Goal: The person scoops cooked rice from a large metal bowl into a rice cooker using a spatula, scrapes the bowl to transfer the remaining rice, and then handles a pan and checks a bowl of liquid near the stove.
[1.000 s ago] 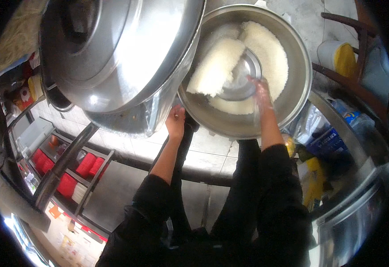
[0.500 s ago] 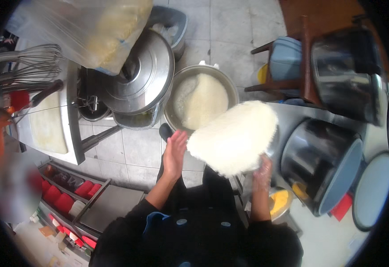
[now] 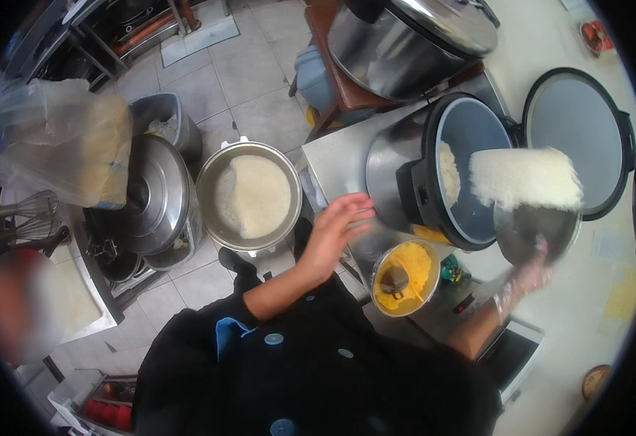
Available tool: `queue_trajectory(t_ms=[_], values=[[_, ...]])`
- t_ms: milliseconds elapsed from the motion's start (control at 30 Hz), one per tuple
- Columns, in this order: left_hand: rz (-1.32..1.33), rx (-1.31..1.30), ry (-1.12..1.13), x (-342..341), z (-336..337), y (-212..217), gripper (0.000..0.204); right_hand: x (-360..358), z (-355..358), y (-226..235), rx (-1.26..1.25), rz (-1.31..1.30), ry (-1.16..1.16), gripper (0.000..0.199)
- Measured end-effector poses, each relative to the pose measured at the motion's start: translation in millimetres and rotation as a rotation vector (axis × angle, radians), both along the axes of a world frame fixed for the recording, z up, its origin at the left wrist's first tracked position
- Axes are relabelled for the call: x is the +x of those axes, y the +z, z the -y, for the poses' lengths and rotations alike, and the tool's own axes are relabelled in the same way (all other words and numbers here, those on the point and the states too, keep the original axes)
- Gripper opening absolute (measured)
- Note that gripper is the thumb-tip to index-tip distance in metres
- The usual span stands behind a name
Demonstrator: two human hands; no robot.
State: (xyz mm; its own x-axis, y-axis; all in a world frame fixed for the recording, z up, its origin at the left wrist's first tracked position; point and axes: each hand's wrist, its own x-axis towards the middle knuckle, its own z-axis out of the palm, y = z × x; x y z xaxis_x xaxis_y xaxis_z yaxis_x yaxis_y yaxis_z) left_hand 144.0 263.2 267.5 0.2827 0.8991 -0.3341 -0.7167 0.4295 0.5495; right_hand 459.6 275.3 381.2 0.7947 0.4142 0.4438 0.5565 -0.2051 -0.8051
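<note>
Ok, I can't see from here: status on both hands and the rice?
Left hand open, empty. Right hand gripping metal bowl, rice at its far edge. Rice cooker open, lid not in the way.

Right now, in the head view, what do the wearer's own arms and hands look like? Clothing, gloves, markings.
Black sleeves on both arms, left and right, ending on the forearms. Left hand: no glove. Right hand: clear, loose plastic glove reaching past the wrist. Bright blue fabric shows near the left sleeve's end. No cables or markings visible on either arm.
</note>
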Motion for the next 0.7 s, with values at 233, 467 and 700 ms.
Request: queue_trajectory(t_ms=[233,467,700], values=[[-0.345,-0.181,0.124,-45.7,30.9,-83.0,0.025,-8.4,-20.7,-14.1,-0.117,0.405,0.454,0.033],[-1.489,-0.226,-0.134,-134.1,161.4,-248.2,0.031,71.8,-9.2,-8.8,-0.083,-0.281,0.220,0.039],[-1.495,-0.404,-0.391,-148.7,285.6,-318.7,0.032,-171.5,-30.8,-117.8,-0.577,-0.051,0.796,0.033]])
